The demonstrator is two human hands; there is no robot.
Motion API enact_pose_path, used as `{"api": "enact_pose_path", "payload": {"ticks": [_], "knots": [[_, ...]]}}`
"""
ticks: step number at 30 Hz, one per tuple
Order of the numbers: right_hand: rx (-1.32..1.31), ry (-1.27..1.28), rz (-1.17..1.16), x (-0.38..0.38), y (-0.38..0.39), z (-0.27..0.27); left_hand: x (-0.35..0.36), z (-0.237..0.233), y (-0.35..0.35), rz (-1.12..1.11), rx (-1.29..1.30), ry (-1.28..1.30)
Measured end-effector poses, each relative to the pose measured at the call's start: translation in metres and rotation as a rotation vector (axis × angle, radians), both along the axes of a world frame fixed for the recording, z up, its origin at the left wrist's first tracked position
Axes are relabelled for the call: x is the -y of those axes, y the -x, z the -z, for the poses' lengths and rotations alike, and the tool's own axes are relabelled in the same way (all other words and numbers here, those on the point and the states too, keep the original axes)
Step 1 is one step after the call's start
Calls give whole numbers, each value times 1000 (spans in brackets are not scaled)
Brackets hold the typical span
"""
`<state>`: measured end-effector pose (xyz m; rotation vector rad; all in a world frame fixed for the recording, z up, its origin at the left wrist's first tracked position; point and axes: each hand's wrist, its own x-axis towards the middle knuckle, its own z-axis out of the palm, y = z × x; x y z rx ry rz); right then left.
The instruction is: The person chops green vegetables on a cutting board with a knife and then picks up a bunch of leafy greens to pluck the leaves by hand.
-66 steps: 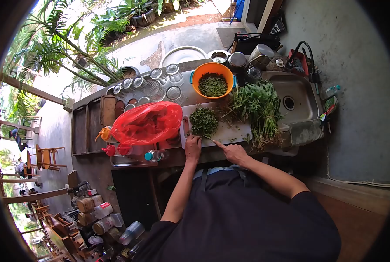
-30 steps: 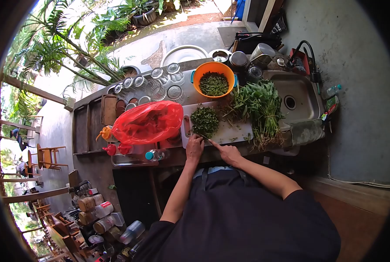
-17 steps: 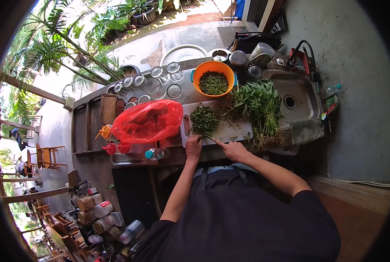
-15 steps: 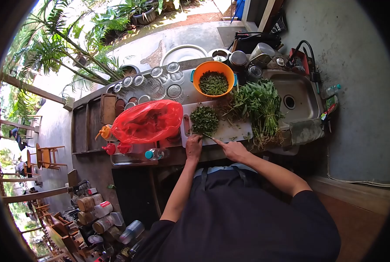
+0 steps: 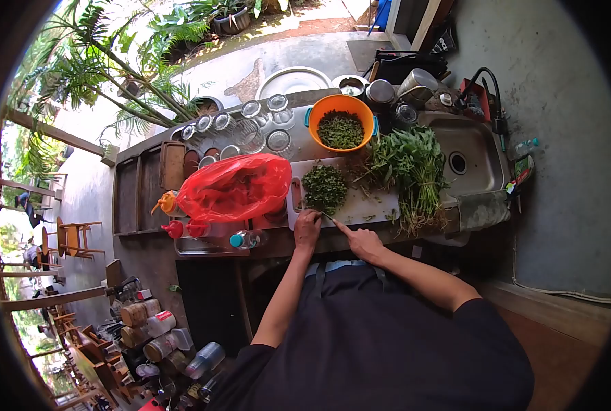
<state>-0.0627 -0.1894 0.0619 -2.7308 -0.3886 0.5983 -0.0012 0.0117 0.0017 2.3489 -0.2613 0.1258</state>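
Note:
My right hand [image 5: 364,243] grips a small knife [image 5: 329,218] at the near edge of the white cutting board [image 5: 374,206], its index finger laid along the knife and its blade pointing left. Close to the blade tip, my left hand [image 5: 307,229] has its fingers curled together; what they pinch is too small to make out. Just beyond the left fingers lies a heap of chopped greens [image 5: 325,188] on the board. A large bundle of leafy greens [image 5: 415,171] with roots towards me rests across the board's right end.
An orange basin [image 5: 310,123] containing chopped greens stands behind the board. Left are a red plastic bag [image 5: 233,188], a bottle with a turquoise cap [image 5: 249,239] and several glass jars [image 5: 279,142]. A sink [image 5: 480,179] with a cloth [image 5: 483,211] on its near edge is at right.
The camera view has shifted slightly, so the counter's things appear a little further right. A green bit seen by the blade is less visible now. Both hands stay at the board's near edge.

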Motion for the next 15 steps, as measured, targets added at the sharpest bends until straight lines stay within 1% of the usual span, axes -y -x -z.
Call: {"api": "enact_pose_path", "payload": {"ticks": [5,9,11,15], "knots": [[32,-89,31,2,-2,26,0,1,0,-31,-4,45],[51,-124,42,-1,-6,26,2,-3,0,-71,-10,63],[-4,-153,47,-1,-6,24,3,-9,1,-116,-52,31],[13,-83,26,1,-4,19,3,-5,2,-91,36,-11]]}}
